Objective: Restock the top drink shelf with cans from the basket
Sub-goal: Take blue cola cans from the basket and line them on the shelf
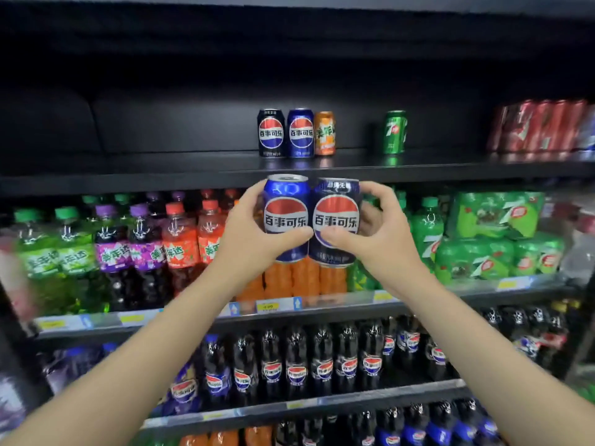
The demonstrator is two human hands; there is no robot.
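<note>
Your left hand (254,233) grips a blue Pepsi can (286,217), thumb across its front and fingers curled round the far side; your right hand (373,233) grips a dark Pepsi can (336,220) the same way, and the two cans touch side by side, upright, just below the front edge of the top shelf (193,170). On that shelf stand a black Pepsi can (271,132), a blue Pepsi can on the shelf (300,132) and an orange can (325,133) in a tight row, a green 7up can (394,132) apart to their right, and a blurred cluster of red cans (541,125) at the far right. The shelf's left half lies bare and dark, and there is a gap between the orange can and the green one. Below, the second shelf (322,309) holds green, purple and orange soda bottles (145,249) and green multipacks (495,239); lower shelves hold dark cola bottles (296,362). The basket is out of view.
</note>
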